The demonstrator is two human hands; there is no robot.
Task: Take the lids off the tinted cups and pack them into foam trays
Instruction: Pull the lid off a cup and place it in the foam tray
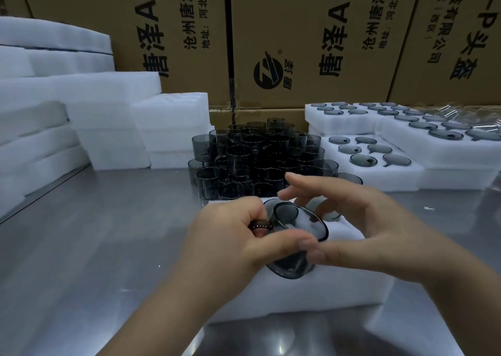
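Observation:
A tinted grey cup (294, 228) lies tilted over the white foam tray (339, 288) in front of me. My left hand (233, 241) grips it, fingers curled at its handle side and thumb along its lower wall. My right hand (360, 228) is beside the cup with fingers spread; its thumb tip touches the rim near my left thumb. Another cup (332, 214) sits in a tray hole behind my right hand. Whether a lid is on the held cup cannot be made out.
A dense cluster of tinted cups (260, 160) stands on the steel table (95, 233) behind the tray. Filled foam trays (379, 171) are stacked at right, empty foam trays (113, 127) at left. Cardboard boxes (311, 43) form the back wall.

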